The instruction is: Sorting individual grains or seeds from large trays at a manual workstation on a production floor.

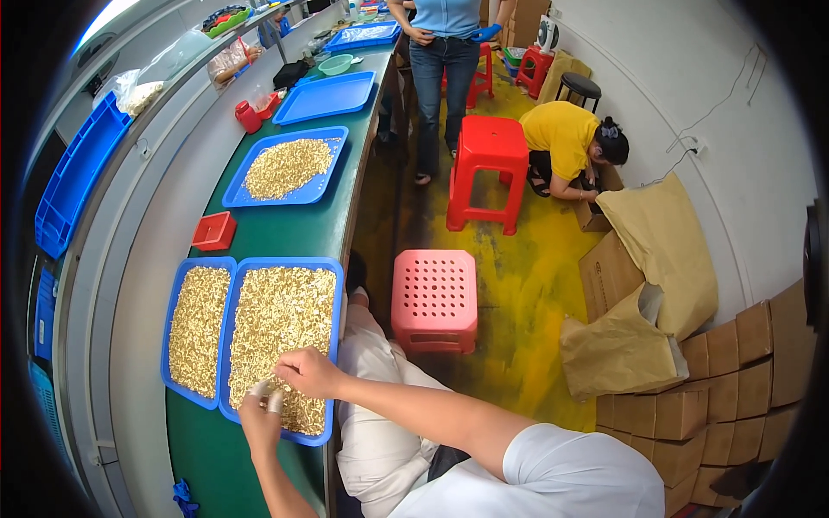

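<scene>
Both my hands work over a blue tray [338, 298] spread with small gold-coloured metal pieces [281, 306]. My left hand [261, 416] is at the tray's near left part, with white covers on its fingertips, which are drawn together. My right hand [311, 373] comes in from the right, its fingers curled and pinched just beside the left fingertips. Whatever lies between the fingers of either hand is too small to make out. A narrower-looking blue tray [180, 281] with similar pieces [199, 324] adjoins it on the left.
Along the green bench [207, 449] are a red box [214, 231], another blue tray of pieces [332, 138] and a blue tray [324, 97]. A pink stool [434, 298] and red stool [492, 142] stand right. One person [561, 129] crouches by cartons [609, 276]; another [445, 69] stands.
</scene>
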`<move>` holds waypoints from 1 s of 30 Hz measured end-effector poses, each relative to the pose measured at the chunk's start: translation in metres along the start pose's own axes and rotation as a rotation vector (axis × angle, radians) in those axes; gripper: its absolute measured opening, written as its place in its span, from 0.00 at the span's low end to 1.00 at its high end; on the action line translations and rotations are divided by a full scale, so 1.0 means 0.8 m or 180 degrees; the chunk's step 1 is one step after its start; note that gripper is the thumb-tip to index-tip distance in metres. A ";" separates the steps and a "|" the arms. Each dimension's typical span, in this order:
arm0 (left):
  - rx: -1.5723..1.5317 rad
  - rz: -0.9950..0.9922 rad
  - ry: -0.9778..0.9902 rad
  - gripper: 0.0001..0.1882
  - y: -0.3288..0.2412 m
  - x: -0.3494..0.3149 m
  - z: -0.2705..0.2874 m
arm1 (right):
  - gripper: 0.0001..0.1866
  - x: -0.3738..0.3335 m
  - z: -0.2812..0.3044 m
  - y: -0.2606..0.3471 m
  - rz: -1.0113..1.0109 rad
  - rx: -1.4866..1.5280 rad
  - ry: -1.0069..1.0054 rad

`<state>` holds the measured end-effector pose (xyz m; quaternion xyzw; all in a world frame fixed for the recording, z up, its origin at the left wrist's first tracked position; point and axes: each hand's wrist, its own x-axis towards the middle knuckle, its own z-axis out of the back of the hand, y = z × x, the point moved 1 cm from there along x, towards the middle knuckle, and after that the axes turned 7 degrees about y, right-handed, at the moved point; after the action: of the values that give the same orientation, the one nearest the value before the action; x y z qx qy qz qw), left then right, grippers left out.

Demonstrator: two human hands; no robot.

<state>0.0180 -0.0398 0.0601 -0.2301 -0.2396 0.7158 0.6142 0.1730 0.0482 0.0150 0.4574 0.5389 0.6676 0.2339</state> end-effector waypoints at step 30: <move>-0.2213 0.0231 -0.0534 0.07 0.014 0.011 -0.002 | 0.16 0.002 0.001 0.001 0.0138 -0.0086 0.0092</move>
<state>0.0093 -0.0326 0.0512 -0.3741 -0.5101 0.6293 0.4515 0.1729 0.0497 0.0160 0.4561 0.5232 0.6862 0.2177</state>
